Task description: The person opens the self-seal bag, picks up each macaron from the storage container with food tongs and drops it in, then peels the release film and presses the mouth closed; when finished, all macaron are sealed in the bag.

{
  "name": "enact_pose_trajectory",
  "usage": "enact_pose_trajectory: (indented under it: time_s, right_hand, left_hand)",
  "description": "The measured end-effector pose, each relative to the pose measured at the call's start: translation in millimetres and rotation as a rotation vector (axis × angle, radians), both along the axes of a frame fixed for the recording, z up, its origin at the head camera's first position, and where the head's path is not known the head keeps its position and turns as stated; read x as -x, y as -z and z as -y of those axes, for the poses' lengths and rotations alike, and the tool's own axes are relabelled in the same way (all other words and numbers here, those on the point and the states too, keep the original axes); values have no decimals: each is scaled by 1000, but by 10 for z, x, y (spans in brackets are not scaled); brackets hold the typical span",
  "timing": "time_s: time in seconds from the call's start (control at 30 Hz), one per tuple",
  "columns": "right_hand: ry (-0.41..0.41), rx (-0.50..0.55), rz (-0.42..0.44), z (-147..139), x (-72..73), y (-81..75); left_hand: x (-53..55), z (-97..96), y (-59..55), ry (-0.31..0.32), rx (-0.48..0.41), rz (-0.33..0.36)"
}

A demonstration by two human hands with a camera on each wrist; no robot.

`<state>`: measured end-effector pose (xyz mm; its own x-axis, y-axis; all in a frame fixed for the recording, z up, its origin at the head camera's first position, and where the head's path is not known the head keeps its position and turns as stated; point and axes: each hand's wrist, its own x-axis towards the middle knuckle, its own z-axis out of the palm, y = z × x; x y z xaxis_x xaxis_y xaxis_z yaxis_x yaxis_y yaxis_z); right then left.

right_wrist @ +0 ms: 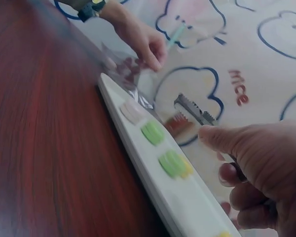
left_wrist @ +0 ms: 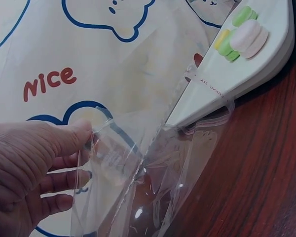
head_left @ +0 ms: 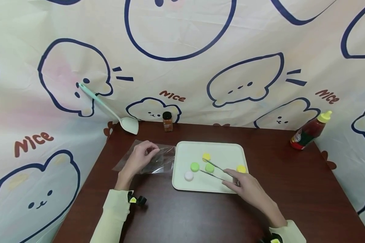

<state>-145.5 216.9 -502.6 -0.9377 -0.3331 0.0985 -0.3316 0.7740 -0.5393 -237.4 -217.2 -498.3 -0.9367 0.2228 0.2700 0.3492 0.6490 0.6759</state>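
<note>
At dark table [head_left: 176,216] — pinching bag [head_left: 163,162] in left hand [head_left: 140,157] beside tray [head_left: 225,151], gripping tongs [head_left: 211,175] in right hand [head_left: 247,188] — grasp likely-fragile macarons [head_left: 194,167] by sides.

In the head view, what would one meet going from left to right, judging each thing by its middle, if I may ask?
Spatula, left hand, black-capped jar, cream tray, right hand, sauce bottle.

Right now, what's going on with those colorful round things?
A person's left hand pinches a clear plastic bag beside a white tray. Their right hand holds metal tongs, spread open, over the tray. Five macarons lie on the tray: two green, two yellow, one whitish. The tongs seem to grip none.
</note>
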Motion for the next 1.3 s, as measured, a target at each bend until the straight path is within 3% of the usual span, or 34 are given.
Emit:
enact_pose_trajectory:
  time_s: [0.23,0.47,0.6,0.83,1.3]
  right_hand:
    - [163,36,7,-385,-167,73]
    - [267,-84,-37,-703,-286,162]
    - [328,-123,9,-819,-347,160]
    - [339,-161,88,-939,-470,184]
    - [353,-211,134,-974,-457,241]
  left_hand:
    - [13,-21,-18,19,7,15]
    - [25,1,-22,13,-3,-7]
    - [39,-3,-24,13,-19,-6]
    - [14,-10,-4,15,-5,-9]
    - [15,-12,13,15,6,-24]
